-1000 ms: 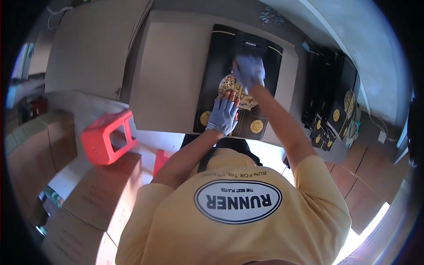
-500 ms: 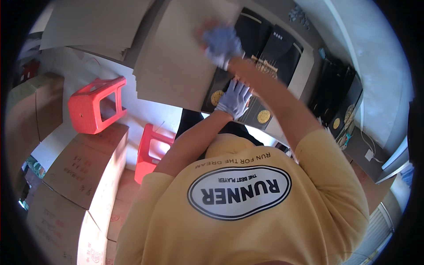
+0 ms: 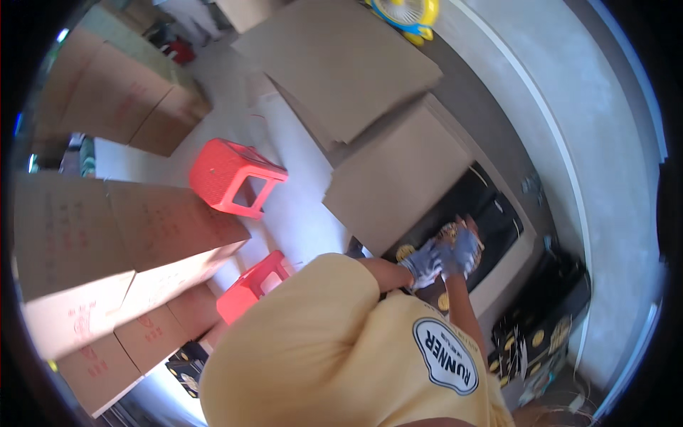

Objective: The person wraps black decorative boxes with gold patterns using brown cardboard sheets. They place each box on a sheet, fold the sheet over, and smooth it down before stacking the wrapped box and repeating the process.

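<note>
Cardboard sheets [image 3: 398, 178] and red stools [image 3: 215, 171] sit left of both hands [image 3: 422, 265] [image 3: 462, 254] (finger closure unclear) on a black panel [image 3: 500, 231].

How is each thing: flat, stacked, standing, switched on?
Black sheet with gold print: lying flat
Left hand in grey glove: on the sheet, partly hidden
Right hand in grey glove: over the sheet, grip unclear
Two red plastic stools: upright
Brown cardboard boxes: stacked
Greyish cardboard sheets: stacked flat
Yellow-and-blue round fan: can't tell if on
</note>
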